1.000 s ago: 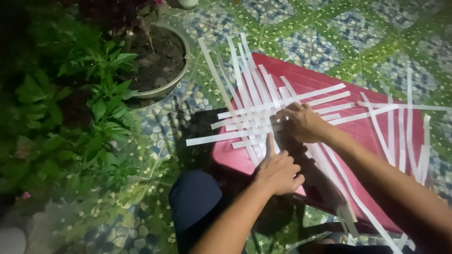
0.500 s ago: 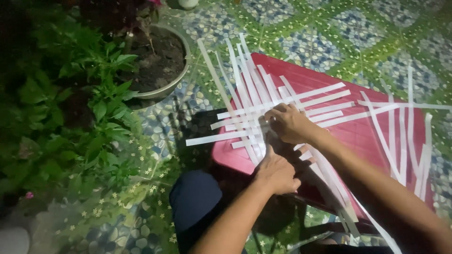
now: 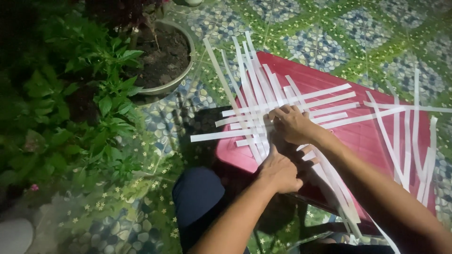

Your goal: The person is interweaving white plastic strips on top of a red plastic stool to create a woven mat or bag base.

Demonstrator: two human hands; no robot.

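Note:
Long white strips (image 3: pixel 263 101) lie crossed in a loose weave on a low red plastic table (image 3: pixel 358 136). My right hand (image 3: pixel 293 124) rests fingers-down on the crossing strips near the table's left part, pressing or pinching them. My left hand (image 3: pixel 280 170) sits just below at the table's near edge, fingers curled onto the strip ends. Whether either hand pinches a strip is hidden by the fingers. More loose white strips (image 3: pixel 408 141) lie on the right part of the table.
A round pot of soil (image 3: pixel 165 61) stands at the upper left, beside leafy green plants (image 3: pixel 80 108). The ground is patterned tile (image 3: pixel 329 28). My knee in dark cloth (image 3: pixel 197 197) is below the table's left corner.
My right hand has slid a little to the left along the woven strips. My left hand has stayed at the near edge, shifting only slightly.

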